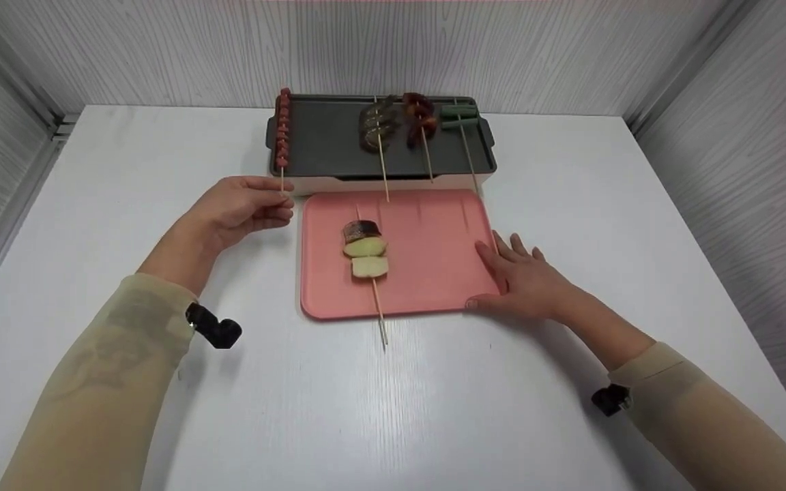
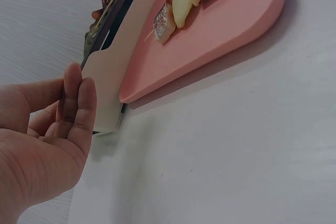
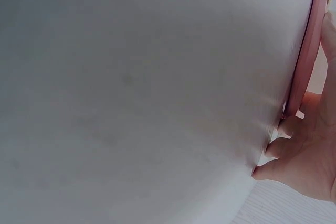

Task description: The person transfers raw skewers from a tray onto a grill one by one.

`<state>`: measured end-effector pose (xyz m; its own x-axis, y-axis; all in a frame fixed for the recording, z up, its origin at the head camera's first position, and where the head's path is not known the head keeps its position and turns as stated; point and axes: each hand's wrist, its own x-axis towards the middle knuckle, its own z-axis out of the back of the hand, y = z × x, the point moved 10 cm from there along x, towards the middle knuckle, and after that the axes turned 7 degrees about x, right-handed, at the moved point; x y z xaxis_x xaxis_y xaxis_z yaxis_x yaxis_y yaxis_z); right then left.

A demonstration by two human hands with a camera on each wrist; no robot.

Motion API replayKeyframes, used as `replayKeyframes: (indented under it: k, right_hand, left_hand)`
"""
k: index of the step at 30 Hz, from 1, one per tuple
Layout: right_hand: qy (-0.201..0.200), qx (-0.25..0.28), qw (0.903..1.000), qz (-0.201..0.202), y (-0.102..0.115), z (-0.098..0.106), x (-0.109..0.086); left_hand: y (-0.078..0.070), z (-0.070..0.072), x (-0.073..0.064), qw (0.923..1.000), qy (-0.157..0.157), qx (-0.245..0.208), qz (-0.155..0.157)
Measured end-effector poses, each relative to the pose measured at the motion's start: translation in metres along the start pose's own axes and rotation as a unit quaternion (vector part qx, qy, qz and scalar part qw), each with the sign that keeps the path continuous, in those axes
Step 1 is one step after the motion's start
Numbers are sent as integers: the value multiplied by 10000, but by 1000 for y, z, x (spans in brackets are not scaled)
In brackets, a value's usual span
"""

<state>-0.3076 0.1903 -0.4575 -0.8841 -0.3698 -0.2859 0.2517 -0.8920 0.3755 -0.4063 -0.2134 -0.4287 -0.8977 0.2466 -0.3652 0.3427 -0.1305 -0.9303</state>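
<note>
My left hand point(image 1: 239, 208) pinches the bare stick end of a skewer of small red pieces point(image 1: 283, 129) between thumb and fingertips. The red pieces lie along the left rim of a dark grill pan point(image 1: 328, 136). In the left wrist view the fingertips of this hand point(image 2: 58, 114) come together near the pan's pale base, and the stick is hidden. With fingers spread, my right hand point(image 1: 526, 279) rests at the right edge of a pink tray point(image 1: 434, 273), its thumb by the near corner. A skewer with three chunks, one dark-skinned point(image 1: 366, 247), lies on the tray, its stick passing over the near edge.
Across the pan's right half lie a skewer of shrimp point(image 1: 377, 126), a reddish-brown octopus skewer point(image 1: 420, 121) and a skewer of green pieces point(image 1: 460, 116). Their sticks point toward the tray. The white table point(image 1: 263, 409) meets pale wood-grain walls point(image 1: 536, 54) behind and at both sides.
</note>
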Motion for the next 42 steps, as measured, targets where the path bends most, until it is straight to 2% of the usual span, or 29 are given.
replayKeyframes:
  k: [17,27,35,42]
  right_hand:
    - [-29,-19,10000,12,0,1,0]
    - [-6,-40,10000,27,-1,-1,1]
    - [5,-12,10000,40,-1,-1,1]
    - [11,-21,10000,15,-3,-1,1]
  left_hand:
    - [6,-2,-2,9997,-40,-170,193]
    - [16,-7,-9,9974,143,-669,216]
    - [28,-22,-33,9956,516,-756,192]
    - [42,-56,-65,9921,964,-776,225]
